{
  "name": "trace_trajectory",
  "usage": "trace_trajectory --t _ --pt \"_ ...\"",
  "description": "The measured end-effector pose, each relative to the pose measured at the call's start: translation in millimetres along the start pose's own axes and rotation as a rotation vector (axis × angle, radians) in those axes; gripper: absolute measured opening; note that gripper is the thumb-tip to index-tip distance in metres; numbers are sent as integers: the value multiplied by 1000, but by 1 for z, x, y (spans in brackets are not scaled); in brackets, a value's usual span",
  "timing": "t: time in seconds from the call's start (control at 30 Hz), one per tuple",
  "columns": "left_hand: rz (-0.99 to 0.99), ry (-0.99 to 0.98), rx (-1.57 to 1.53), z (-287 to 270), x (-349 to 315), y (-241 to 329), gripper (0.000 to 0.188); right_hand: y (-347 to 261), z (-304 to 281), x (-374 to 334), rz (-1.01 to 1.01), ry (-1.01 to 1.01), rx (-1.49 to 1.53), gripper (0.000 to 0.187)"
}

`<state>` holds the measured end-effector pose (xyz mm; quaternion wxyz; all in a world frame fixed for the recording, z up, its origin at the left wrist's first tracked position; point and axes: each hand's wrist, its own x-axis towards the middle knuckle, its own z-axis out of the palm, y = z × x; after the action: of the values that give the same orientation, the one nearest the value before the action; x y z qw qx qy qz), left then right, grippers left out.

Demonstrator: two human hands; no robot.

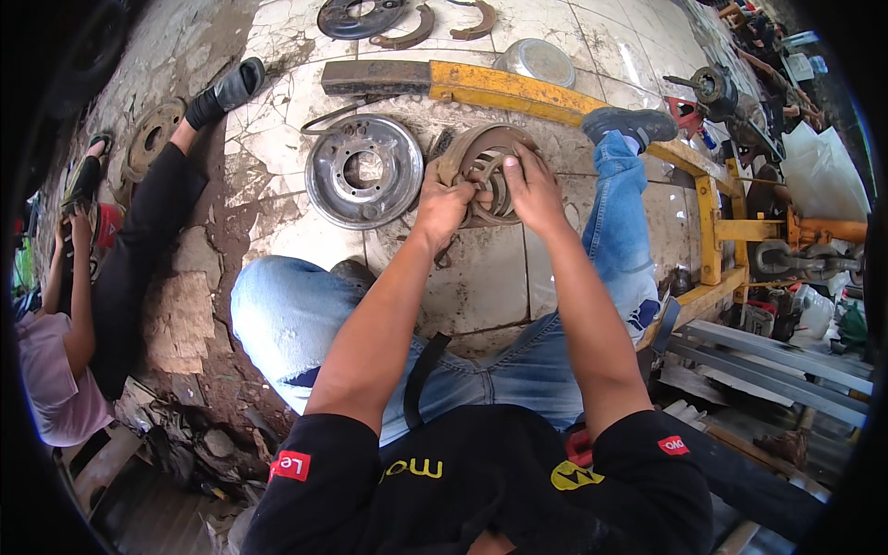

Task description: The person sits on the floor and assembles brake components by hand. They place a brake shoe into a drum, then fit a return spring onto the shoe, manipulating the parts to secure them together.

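Between my spread legs, a pair of curved brake shoes (483,145), brown and worn, rests low over the tiled floor. My left hand (444,205) is closed round their left side, thumb pointing inward. On the right side, my right hand (533,189) grips the shoes, its thumb along the inner edge and its fingers partly hidden. Inside the curve, ribs or further curved metal pieces (490,190) show, but I cannot tell how they join. Just left of my hands lies a round metal brake backing plate (363,172) with a central hole and bolt holes.
A yellow steel beam (509,88) crosses the floor beyond my hands, joining a yellow frame (721,222) at right. Farther away lie a dark backing plate (359,17), two loose brake shoes (407,30) and a round metal cover (538,63). Another person (69,361) sits at left, one leg outstretched.
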<state>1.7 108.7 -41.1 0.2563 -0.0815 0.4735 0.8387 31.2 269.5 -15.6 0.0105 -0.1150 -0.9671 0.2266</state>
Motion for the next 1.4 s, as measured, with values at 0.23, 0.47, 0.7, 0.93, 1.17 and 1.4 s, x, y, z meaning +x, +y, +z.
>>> trace_trajectory --t 0.23,0.47,0.7,0.93,1.17,1.4 --pt "-41 -66 145 -10 0 3 38 3 -8 1 -324 -116 -98 74" --pt "-51 -34 147 -15 6 1 38 10 -16 6 -487 -168 -78 72" --pt "-18 19 270 -9 -4 9 46 0 -13 4 -527 -226 -70 65" --pt "-16 33 415 -3 -10 23 42 -2 -3 4 -469 -126 -93 58" --pt "-56 42 410 1 -11 25 41 -4 5 -2 -459 -1 -94 46" --pt "19 5 387 -17 3 8 40 -16 9 -4 -581 85 -98 39"
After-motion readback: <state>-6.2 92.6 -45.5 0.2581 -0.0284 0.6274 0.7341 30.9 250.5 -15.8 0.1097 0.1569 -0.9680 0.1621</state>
